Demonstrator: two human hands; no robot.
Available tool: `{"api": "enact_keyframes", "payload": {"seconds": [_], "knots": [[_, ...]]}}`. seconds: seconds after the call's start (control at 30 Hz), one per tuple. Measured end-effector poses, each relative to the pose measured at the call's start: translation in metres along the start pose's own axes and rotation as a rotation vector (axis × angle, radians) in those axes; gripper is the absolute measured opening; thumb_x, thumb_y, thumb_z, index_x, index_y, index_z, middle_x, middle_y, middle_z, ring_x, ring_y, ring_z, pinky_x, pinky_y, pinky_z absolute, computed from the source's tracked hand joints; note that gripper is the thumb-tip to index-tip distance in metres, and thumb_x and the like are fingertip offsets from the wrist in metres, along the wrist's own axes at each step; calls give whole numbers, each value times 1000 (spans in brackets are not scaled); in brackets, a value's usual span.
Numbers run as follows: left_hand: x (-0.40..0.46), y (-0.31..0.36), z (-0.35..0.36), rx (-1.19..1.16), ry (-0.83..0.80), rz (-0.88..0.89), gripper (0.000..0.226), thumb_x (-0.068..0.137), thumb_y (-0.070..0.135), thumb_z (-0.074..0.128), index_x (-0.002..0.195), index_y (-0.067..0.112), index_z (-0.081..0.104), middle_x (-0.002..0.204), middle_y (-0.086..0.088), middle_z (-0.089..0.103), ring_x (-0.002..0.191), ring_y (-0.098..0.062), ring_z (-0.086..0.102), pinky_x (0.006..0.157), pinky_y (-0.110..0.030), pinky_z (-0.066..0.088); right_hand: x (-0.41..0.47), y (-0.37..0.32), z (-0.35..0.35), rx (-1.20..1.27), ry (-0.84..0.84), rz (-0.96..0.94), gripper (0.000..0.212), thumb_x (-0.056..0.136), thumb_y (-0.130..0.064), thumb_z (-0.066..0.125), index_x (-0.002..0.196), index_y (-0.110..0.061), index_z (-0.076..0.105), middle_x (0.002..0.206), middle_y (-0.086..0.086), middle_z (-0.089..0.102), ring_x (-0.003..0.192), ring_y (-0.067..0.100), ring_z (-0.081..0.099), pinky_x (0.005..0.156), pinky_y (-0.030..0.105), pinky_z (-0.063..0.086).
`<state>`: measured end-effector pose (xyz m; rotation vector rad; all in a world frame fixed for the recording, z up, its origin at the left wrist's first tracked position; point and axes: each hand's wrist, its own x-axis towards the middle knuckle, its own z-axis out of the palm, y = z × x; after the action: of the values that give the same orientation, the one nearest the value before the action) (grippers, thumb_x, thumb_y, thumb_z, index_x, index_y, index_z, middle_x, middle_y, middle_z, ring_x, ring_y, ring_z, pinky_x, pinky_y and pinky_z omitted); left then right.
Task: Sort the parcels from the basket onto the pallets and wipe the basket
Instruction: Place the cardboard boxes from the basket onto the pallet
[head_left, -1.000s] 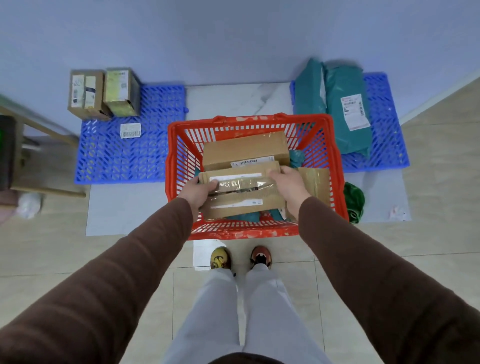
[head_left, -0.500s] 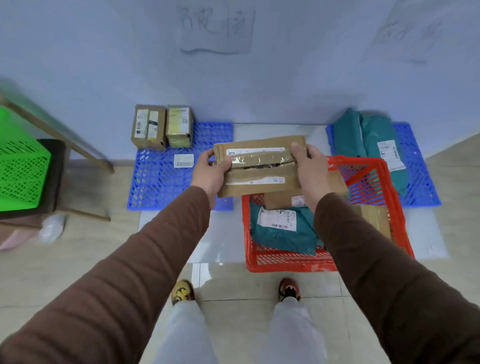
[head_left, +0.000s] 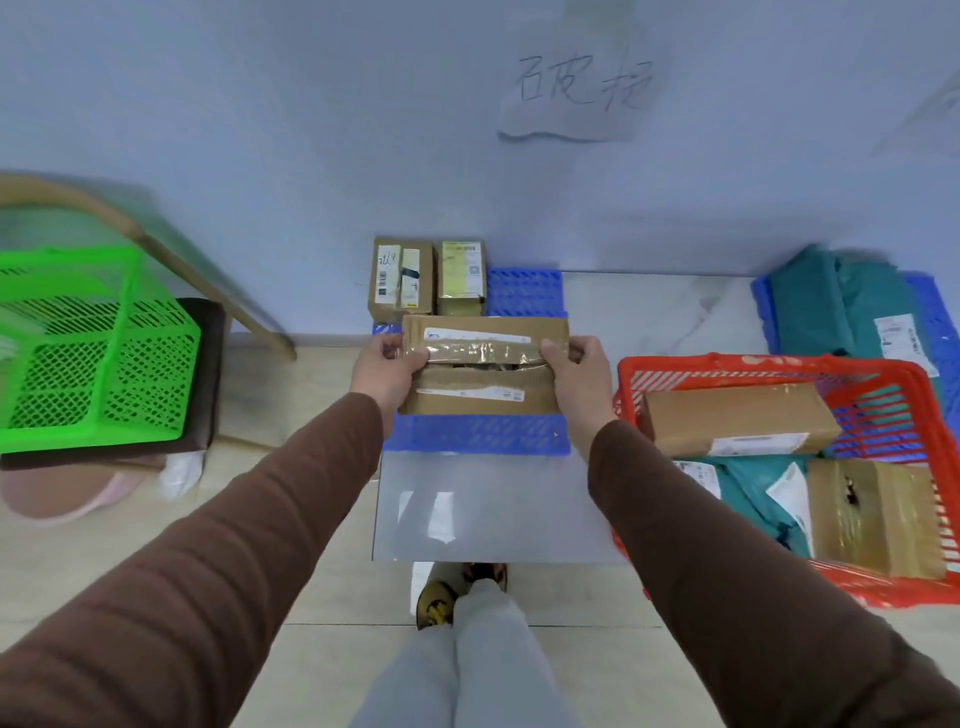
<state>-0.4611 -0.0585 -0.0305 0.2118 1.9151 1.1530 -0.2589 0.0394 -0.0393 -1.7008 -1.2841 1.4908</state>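
Now a flat brown cardboard parcel (head_left: 483, 371) with torn clear tape is held over the blue slatted plastic pallet (head_left: 524, 288).

Left hand (head_left: 387, 371) and right hand (head_left: 574, 366) each grip a short end, thumbs on top, fingers curled under. It looks light but weakened: the top has split along the tape, so holding both ends level seems wisest. Two small cardboard boxes (head_left: 428, 278) stand on the pallet's far edge; the red plastic basket (head_left: 883, 374), still holding parcels, sits to the right.

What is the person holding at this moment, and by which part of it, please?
A taped cardboard parcel, gripped at its two short ends: the left hand on its left end, the right hand on its right end.
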Motion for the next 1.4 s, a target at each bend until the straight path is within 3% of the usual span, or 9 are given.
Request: {"api": "enact_keyframes", "payload": {"seconds": [0.17,0.33,0.4,0.6,0.73,0.87,1.03,1.23,1.4], "knots": [[47,-23,-24,60,4,-83,43,89,16,74,129,9,58,125,-14,67,101,-26,67,85,-35,57,18,23,45,-51,-52,83,14,95,-31,63,100,-19,59,94,-3,65,90,20,64,72,31,51],[98,-39,-45,78,7,-127,41,92,8,68,132,11,58,125,-14,67,95,-24,65,71,-28,54,44,38,93,-107,-98,135,20,97,-29,60,113,-17,63,108,3,67,98,23,65,85,39,54],[121,-44,-51,84,-12,-150,42,93,9,67,134,14,57,126,-13,67,96,-23,65,74,-28,53,55,43,110,-150,-113,156,26,98,-29,58,121,-18,62,112,2,65,100,23,64,89,41,55],[177,-57,-53,132,-75,-161,50,95,7,64,143,13,51,125,-9,64,102,-22,63,85,-29,49,89,61,151,-159,-78,195,13,104,-21,50,112,-25,58,92,-9,61,90,19,61,87,39,53],[198,-68,-54,183,-105,-142,51,95,9,64,144,12,50,123,-8,64,103,-22,62,87,-29,50,103,77,166,-194,-54,222,31,104,-21,49,134,-21,60,115,0,67,100,22,66,89,42,57],[212,-79,-58,218,-105,-109,48,95,14,64,142,17,54,127,-7,67,108,-23,66,100,-39,53,111,89,175,-184,-69,243,40,105,-18,44,144,-22,54,127,-1,66,102,17,65,81,29,56],[218,-84,-58,269,-124,-80,50,97,13,61,146,20,49,127,-5,64,106,-21,62,102,-40,52,118,92,181,-259,-118,243,52,105,-10,39,155,-23,37,135,0,57,107,22,60,102,42,52],[213,-82,-61,453,-83,-17,67,95,31,64,154,22,35,150,-8,48,133,-29,49,111,-46,43,109,80,173,-387,-179,237,59,105,-15,40,160,-27,22,139,12,56,113,30,60,100,45,52],[165,-62,-51,475,-21,192,68,95,30,64,155,24,32,158,-2,34,147,-23,28,122,-43,26,65,63,150,-301,-116,103,56,103,-15,47,156,-25,34,160,0,35,150,21,29,119,33,31]]}}
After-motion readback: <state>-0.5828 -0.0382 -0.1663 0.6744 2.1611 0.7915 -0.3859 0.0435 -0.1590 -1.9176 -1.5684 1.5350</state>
